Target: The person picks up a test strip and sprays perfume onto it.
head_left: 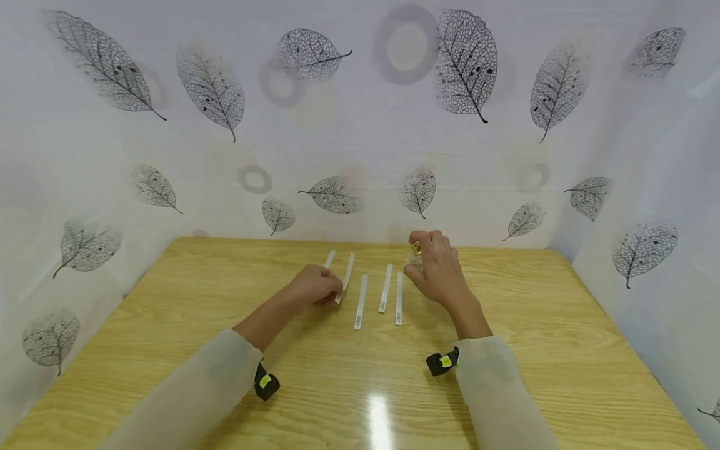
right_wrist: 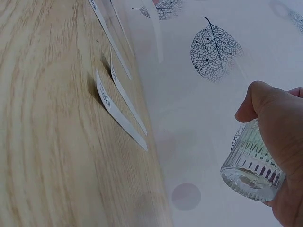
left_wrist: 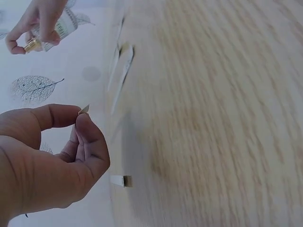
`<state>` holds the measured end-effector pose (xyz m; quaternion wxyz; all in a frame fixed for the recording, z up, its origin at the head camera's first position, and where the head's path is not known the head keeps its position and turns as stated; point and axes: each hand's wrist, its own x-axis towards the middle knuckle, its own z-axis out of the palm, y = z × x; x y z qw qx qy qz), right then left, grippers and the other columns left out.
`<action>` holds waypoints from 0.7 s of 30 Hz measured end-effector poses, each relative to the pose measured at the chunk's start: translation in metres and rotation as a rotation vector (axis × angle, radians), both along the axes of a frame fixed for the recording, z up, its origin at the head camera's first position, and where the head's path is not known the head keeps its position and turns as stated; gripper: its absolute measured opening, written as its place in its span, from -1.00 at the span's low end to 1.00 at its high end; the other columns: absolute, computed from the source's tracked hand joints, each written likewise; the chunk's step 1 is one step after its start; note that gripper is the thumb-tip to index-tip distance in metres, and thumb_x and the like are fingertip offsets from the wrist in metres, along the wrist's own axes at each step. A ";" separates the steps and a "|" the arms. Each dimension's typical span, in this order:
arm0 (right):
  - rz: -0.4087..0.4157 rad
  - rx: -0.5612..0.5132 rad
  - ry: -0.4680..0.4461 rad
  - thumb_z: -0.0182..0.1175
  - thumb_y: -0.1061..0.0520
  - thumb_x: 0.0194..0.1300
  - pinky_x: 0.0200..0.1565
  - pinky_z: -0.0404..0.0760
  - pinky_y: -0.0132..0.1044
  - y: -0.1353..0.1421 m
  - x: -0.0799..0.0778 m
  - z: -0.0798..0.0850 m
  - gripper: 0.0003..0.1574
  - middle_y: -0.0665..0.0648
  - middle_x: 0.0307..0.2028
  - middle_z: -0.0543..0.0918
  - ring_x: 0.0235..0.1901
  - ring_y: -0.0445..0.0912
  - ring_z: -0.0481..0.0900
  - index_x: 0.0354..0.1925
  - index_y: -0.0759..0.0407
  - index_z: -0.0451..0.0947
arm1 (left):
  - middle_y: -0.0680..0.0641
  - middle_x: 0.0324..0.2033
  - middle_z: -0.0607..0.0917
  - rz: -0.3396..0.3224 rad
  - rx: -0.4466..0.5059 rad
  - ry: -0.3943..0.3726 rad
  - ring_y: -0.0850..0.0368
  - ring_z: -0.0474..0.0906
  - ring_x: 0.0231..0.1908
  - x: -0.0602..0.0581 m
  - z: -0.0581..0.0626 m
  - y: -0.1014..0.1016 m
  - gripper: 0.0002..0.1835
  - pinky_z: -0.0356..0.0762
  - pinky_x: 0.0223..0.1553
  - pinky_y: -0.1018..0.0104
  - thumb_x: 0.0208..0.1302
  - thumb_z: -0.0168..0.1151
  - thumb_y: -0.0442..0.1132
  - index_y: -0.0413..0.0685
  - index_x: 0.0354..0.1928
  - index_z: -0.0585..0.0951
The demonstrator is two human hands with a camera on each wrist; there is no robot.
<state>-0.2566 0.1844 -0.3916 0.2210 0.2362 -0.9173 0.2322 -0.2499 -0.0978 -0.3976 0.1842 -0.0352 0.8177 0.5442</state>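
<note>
My left hand [head_left: 315, 284] pinches the near end of a white paper perfume strip [head_left: 348, 275] between thumb and forefinger, and the strip points away from me. In the left wrist view only a small tip of that strip [left_wrist: 84, 109] shows past the fingertips. My right hand [head_left: 441, 275] holds a ribbed clear glass perfume bottle [right_wrist: 253, 163] up off the table. The forefinger lies at its gold spray top [left_wrist: 33, 46]. Printed test strips lie between the hands, one of them [head_left: 399, 299] nearest the right hand. Another strip [head_left: 329, 259] is partly hidden behind the left hand.
Two more strips, one [head_left: 361, 302] in the middle and one [head_left: 385, 289] beside it, lie on the wood-grain table [head_left: 551, 312]. Some strip ends curl up. A white cloth backdrop [head_left: 360, 137] with leaf prints rises behind the table and along both sides.
</note>
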 end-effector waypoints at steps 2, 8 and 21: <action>-0.001 0.001 0.003 0.15 0.16 0.24 -0.27 0.24 -0.02 0.000 0.000 0.000 -0.46 0.27 -0.10 0.41 -0.23 0.15 0.33 0.16 0.02 0.25 | -0.10 -0.47 0.61 -0.002 0.060 -0.018 0.13 0.52 -0.51 -0.003 0.001 0.000 -0.95 0.50 -0.45 0.34 0.19 0.27 -0.40 -0.27 -0.34 0.63; -0.004 0.010 0.012 0.12 0.15 0.24 -0.27 0.26 -0.01 0.000 -0.001 -0.002 -0.47 0.26 -0.10 0.41 -0.22 0.14 0.33 0.16 0.02 0.26 | -0.12 -0.36 0.61 0.003 0.195 -0.047 0.13 0.52 -0.44 -0.006 0.005 0.001 -0.91 0.59 -0.31 0.33 0.30 0.22 -0.37 -0.29 -0.24 0.58; 0.017 0.007 -0.007 0.12 0.16 0.23 -0.21 0.28 0.02 0.000 -0.003 -0.004 -0.48 0.26 -0.07 0.41 -0.21 0.15 0.33 0.15 0.00 0.26 | -0.13 -0.21 0.59 0.005 0.321 -0.044 0.13 0.49 -0.36 -0.002 0.014 0.011 -0.91 0.59 -0.24 0.32 0.41 0.19 -0.34 -0.25 -0.18 0.58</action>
